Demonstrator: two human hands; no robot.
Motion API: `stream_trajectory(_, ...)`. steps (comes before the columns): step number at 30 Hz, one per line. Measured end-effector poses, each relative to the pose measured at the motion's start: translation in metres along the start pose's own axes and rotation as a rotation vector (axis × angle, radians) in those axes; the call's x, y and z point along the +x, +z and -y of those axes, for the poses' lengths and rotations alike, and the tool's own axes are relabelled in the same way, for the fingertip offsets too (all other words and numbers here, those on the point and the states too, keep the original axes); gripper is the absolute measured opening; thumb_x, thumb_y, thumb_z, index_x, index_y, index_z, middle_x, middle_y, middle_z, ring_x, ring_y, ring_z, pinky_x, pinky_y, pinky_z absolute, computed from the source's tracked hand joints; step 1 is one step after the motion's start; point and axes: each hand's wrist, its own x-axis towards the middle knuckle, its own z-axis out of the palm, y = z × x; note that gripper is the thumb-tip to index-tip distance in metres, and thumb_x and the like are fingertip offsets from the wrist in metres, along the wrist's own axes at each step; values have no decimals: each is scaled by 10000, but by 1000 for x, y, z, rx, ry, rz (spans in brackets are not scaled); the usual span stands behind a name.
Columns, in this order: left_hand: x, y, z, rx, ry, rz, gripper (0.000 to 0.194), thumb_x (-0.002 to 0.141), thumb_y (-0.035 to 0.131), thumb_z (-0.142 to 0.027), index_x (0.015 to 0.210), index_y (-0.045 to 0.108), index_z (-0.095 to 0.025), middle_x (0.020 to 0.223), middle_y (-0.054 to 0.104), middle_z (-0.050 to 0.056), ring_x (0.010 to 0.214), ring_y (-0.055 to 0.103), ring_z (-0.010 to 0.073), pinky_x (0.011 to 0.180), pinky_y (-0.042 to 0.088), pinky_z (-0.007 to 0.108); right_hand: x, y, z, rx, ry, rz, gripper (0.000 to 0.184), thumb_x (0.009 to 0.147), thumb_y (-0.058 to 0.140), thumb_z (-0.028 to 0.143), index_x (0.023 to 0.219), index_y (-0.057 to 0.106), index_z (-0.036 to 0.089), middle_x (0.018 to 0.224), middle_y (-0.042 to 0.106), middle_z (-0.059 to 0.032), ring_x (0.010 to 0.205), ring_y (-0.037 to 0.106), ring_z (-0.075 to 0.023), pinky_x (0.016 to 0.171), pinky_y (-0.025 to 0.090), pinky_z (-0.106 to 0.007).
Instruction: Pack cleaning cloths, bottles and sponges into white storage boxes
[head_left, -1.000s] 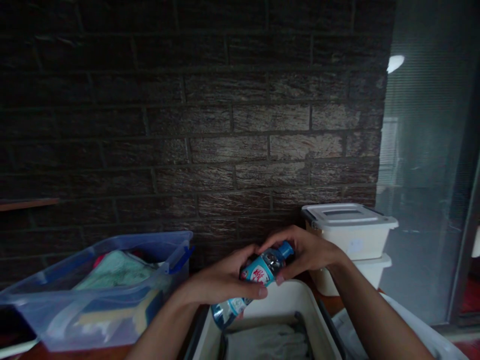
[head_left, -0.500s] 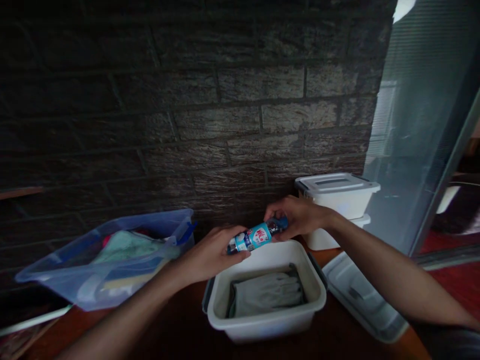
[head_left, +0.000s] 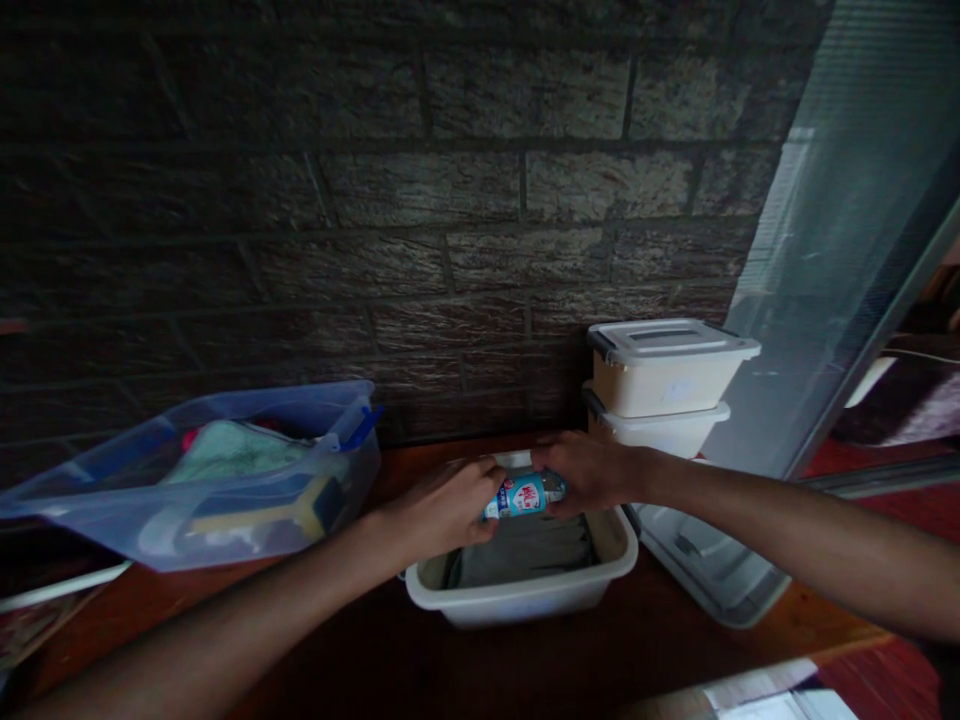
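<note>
A small plastic bottle (head_left: 523,495) with a light blue label lies sideways between my two hands, over a white storage box (head_left: 525,603). My left hand (head_left: 457,500) is closed round its left end. At the other end, my right hand (head_left: 589,470) grips it, with the fingers partly hiding that end. Beneath the bottle, grey folded cloth, perhaps gloves (head_left: 525,553), lies in the box. The hands cover the box's back part.
On the left stands a translucent blue bin (head_left: 247,535) with a green cloth (head_left: 232,450) and a sponge-like block (head_left: 322,507). Two stacked lidded boxes (head_left: 667,385) are at the back right. A loose lid (head_left: 712,565) lies right of the open box, on the wooden table (head_left: 322,640).
Both hands have lowered the bottle toward the box, and it now lies more level. The view has shifted, bringing papers into the bottom right.
</note>
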Motion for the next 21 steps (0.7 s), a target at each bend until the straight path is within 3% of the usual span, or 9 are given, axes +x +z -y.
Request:
stream_trajectory(4,1,5,-4,180,18,21,381,784,679,-212,1157,680,-131,1111,689,166,915,712,315,778,548,388,3,6,4,-27,58,64,323,733,802,368,950,727,141,926,746,-95,783,691,-227,632,438,-281)
stream_trajectory(10,9,18,-9,370,103,71,249,740,760,-188,978,732,-119,955,735,175,897,717,333,802,572,412,10,16,17,-194,85,132,346,767,756,394,978,752,120,957,759,-141,836,731,-274,661,501,-302)
stream_trajectory(15,22,30,-10,475,147,96,137,796,648,-83,887,750,-73,898,750,194,827,741,333,744,594,416,16,30,16,-307,85,164,316,795,760,371,974,761,110,985,762,-167,913,737,-310,794,562,-367)
stream_trajectory(21,30,45,-5,482,169,36,281,820,508,43,935,750,-39,930,761,219,845,750,321,762,601,416,14,36,22,-363,121,143,255,819,766,316,973,755,113,1006,749,-165,927,731,-336,771,594,-424)
